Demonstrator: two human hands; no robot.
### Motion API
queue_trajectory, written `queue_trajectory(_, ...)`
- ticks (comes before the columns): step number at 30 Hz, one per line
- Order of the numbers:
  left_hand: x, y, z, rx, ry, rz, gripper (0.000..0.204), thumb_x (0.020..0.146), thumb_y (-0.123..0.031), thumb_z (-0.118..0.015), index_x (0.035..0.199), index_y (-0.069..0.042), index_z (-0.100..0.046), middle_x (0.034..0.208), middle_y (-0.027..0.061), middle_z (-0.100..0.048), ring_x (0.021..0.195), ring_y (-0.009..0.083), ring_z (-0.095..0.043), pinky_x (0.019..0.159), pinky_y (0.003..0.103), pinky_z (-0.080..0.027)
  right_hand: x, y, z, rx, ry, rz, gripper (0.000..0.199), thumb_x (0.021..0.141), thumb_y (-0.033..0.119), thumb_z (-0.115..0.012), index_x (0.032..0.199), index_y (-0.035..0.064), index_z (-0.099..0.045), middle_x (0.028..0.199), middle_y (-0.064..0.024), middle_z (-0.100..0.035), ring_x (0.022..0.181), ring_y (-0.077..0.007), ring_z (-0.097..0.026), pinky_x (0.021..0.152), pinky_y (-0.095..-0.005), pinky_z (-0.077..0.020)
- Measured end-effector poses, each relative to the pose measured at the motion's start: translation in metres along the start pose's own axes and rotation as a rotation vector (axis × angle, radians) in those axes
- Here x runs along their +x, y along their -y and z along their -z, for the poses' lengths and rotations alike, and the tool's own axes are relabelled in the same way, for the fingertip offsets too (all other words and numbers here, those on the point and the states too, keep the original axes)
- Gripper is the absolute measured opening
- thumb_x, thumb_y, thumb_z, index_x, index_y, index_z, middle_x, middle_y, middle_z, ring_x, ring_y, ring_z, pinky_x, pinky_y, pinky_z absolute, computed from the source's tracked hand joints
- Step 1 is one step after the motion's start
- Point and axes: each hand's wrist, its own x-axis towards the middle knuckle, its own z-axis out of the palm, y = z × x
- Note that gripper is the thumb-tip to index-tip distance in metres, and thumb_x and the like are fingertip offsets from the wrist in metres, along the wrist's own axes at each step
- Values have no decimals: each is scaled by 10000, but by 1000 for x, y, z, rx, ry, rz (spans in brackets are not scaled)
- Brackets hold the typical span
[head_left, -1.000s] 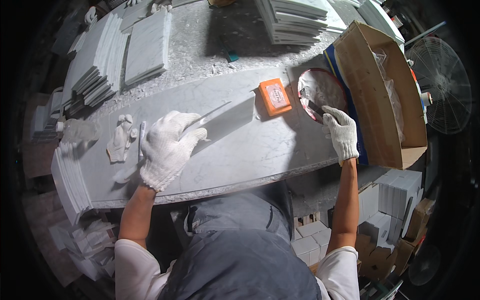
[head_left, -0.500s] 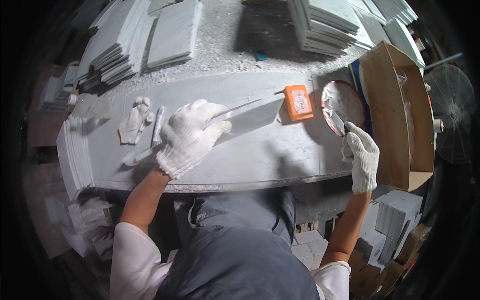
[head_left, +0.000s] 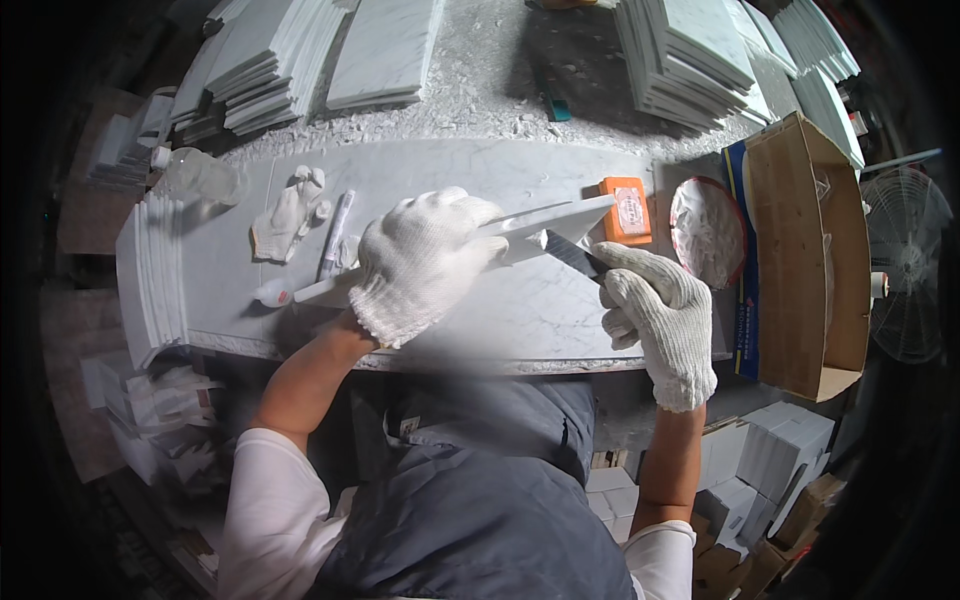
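Note:
Both my hands wear white knit gloves. My left hand (head_left: 425,260) grips a long white marble strip (head_left: 545,222), held on edge and tilted over the marble slab table (head_left: 470,310). My right hand (head_left: 655,310) holds a flat metal blade (head_left: 572,254) whose tip touches the underside of the strip near its right end. An orange block (head_left: 626,210) lies on the table just beyond the strip. A round dish of white paste (head_left: 706,230) with a red rim sits to its right.
A spare white glove (head_left: 287,210) and a thin stick (head_left: 334,235) lie on the table's left. Stacks of marble tiles (head_left: 690,60) stand at the back, more tiles (head_left: 270,70) at the back left. An open cardboard box (head_left: 810,250) and a fan (head_left: 908,265) are on the right.
My right hand has left the paste dish and moved left, bringing the blade to the strip. My left hand has kept hold of the strip, which is now nearer the table's middle.

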Motion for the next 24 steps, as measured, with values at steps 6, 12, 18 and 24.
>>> queue_trajectory(6,0,-1,-1,39,5,7,274,845,-223,-797,1075,-75,-778,969,129,-722,918,336,-698,829,429,-545,4,8,-12,-20,1,17,293,991,113,-682,1247,-22,-729,777,-47,-682,575,-55,-599,490,-197,-505)
queue_trajectory(12,0,0,-1,57,-7,-3,249,848,-213,-789,1064,-91,-779,984,121,-723,919,337,-701,820,439,-550,7,15,-18,-45,9,44,280,990,137,-685,1212,-24,-740,770,-47,-678,567,-52,-593,478,-196,-493)
queue_trajectory(18,-1,0,0,71,2,-2,259,844,-224,-795,1072,-102,-773,971,102,-726,919,330,-706,819,434,-560,12,24,-21,-60,-9,75,262,988,130,-680,1180,-36,-743,744,-44,-660,541,-51,-562,464,-200,-480)
queue_trajectory(24,-1,2,0,58,5,-1,257,844,-231,-795,1069,-109,-773,992,94,-735,932,323,-711,828,429,-562,18,28,-18,-97,13,94,259,999,145,-660,1177,-23,-746,749,-39,-658,565,-62,-584,461,-209,-469)
